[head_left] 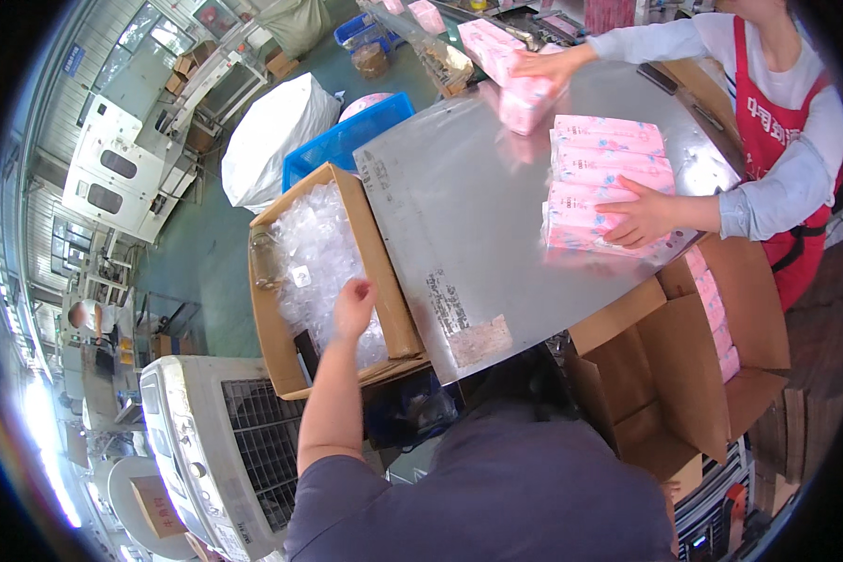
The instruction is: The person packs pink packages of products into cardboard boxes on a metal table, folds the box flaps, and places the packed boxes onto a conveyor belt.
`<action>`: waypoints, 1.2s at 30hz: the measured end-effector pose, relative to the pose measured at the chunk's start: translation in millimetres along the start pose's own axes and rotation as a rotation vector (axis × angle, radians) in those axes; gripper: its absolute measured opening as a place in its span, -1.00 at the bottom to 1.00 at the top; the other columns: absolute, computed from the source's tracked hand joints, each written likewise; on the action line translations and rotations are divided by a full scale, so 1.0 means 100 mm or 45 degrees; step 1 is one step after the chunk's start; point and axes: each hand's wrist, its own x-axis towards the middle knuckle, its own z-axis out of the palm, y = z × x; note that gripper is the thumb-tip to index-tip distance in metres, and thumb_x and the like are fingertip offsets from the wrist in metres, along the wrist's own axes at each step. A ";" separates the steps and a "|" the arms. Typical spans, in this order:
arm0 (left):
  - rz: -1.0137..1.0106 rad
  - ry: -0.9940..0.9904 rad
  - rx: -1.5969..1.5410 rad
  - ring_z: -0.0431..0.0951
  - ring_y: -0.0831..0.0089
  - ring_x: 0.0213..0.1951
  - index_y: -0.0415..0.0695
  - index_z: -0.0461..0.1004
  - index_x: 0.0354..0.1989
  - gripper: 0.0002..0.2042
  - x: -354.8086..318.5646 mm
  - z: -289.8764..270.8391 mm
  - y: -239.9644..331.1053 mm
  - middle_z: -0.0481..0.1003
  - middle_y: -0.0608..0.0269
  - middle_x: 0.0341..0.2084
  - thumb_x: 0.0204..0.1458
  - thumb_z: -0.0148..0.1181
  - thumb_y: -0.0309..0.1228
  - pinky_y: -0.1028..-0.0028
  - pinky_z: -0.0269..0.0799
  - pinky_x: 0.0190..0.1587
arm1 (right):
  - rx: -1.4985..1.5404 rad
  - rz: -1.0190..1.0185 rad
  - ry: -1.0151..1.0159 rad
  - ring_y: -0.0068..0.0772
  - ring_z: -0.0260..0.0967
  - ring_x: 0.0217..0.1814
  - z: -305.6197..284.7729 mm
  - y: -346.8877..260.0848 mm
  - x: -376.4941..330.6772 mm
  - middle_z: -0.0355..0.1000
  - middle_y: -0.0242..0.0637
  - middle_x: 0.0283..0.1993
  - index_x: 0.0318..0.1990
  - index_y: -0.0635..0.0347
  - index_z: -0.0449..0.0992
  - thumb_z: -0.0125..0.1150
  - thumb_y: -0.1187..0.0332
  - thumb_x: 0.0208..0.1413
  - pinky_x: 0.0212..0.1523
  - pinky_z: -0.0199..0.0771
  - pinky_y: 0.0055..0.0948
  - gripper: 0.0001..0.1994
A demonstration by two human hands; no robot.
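My left hand point(354, 307) is over an open cardboard box point(398, 318) filled with crumpled clear plastic bags point(320, 248). Its fingers are curled closed, and I cannot make out whether a bag is between them. Of my right hand point(671, 490) only a sliver shows past my torso, beside an open empty-looking carton point(642, 375) at the lower right; its fingers are mostly hidden. Across the metal table point(450, 225), a co-worker rests one hand on a stack of pink tissue packs point(609, 178) and the other on pink packs point(525, 98) at the far edge.
Another carton point(754, 309) holding pink packs stands at the right, its flaps raised. A blue crate point(347, 140) and a white sack point(281, 140) lie beyond the bag box. A white machine with a grille point(258, 450) stands at my left. Flattened cardboard point(791, 440) is at the far right.
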 end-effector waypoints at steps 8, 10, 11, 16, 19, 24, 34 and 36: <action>-0.025 -0.806 0.715 0.59 0.12 -0.08 -0.05 0.52 0.02 -0.60 -0.29 -0.03 -0.86 0.61 0.05 -0.16 -0.05 0.33 -0.33 0.20 0.47 0.00 | -0.057 -0.021 -0.021 0.13 -0.25 0.56 -0.08 0.00 0.05 -0.27 -0.05 0.56 0.47 0.24 -0.17 0.01 -0.16 0.16 0.42 -0.03 0.11 -0.10; -0.105 -0.730 0.582 0.62 0.22 -0.17 -0.06 0.53 -0.02 -0.68 -0.20 0.06 -1.14 0.62 0.08 -0.27 0.01 0.29 -0.37 0.29 0.50 -0.08 | -0.056 -0.021 -0.020 0.14 -0.24 0.56 -0.06 0.01 0.06 -0.26 -0.04 0.55 0.46 0.24 -0.16 0.01 -0.16 0.16 0.42 -0.04 0.12 -0.10; -0.180 -0.700 0.464 0.62 0.25 -0.19 -0.07 0.53 -0.03 -0.69 -0.24 0.01 -1.25 0.62 0.09 -0.29 0.02 0.28 -0.38 0.31 0.50 -0.10 | -0.073 -0.034 -0.018 0.14 -0.24 0.56 -0.05 0.00 0.10 -0.26 -0.03 0.55 0.46 0.24 -0.15 0.01 -0.16 0.16 0.42 -0.04 0.12 -0.10; -0.247 -0.784 0.068 0.61 0.33 -0.19 -0.08 0.46 0.07 -0.60 -0.22 -0.12 -1.34 0.62 0.10 -0.27 0.02 0.30 -0.37 0.39 0.48 -0.10 | -0.065 -0.039 -0.014 0.16 -0.22 0.55 0.02 0.01 0.24 -0.24 0.00 0.54 0.46 0.23 -0.13 0.02 -0.15 0.15 0.42 -0.04 0.12 -0.11; -0.210 -0.843 0.026 0.60 0.29 -0.14 -0.07 0.40 0.16 -0.48 -0.26 -0.03 -1.58 0.61 0.08 -0.22 -0.03 0.36 -0.32 0.35 0.47 -0.05 | -0.063 -0.065 -0.010 0.17 -0.21 0.54 0.04 -0.01 0.26 -0.23 0.02 0.53 0.46 0.23 -0.11 0.03 -0.15 0.15 0.42 -0.05 0.13 -0.12; -0.196 -0.873 0.413 0.59 0.17 -0.13 -0.09 0.33 0.21 -0.33 -0.24 0.10 -1.15 0.60 0.05 -0.22 -0.11 0.45 -0.22 0.25 0.46 -0.01 | -0.051 -0.070 -0.019 0.19 -0.20 0.53 0.04 -0.01 0.19 -0.21 0.04 0.52 0.45 0.22 -0.09 0.03 -0.15 0.14 0.42 -0.05 0.13 -0.12; -0.762 -0.600 -0.227 0.51 0.46 -0.14 -0.02 0.35 -0.10 -0.63 -0.27 -0.40 -1.43 0.50 0.33 -0.24 0.02 0.41 -0.26 0.30 0.44 -0.13 | -0.050 -0.103 -0.026 0.22 -0.16 0.52 0.08 0.03 0.21 -0.17 0.10 0.50 0.44 0.21 -0.04 0.05 -0.14 0.13 0.42 -0.06 0.15 -0.14; -0.765 -0.564 -0.256 0.51 0.45 -0.14 -0.02 0.35 -0.10 -0.63 -0.27 -0.37 -1.45 0.50 0.32 -0.25 0.03 0.40 -0.25 0.29 0.45 -0.13 | -0.047 -0.106 -0.026 0.23 -0.15 0.51 0.07 0.02 0.22 -0.16 0.11 0.50 0.44 0.21 -0.03 0.06 -0.14 0.13 0.42 -0.07 0.15 -0.14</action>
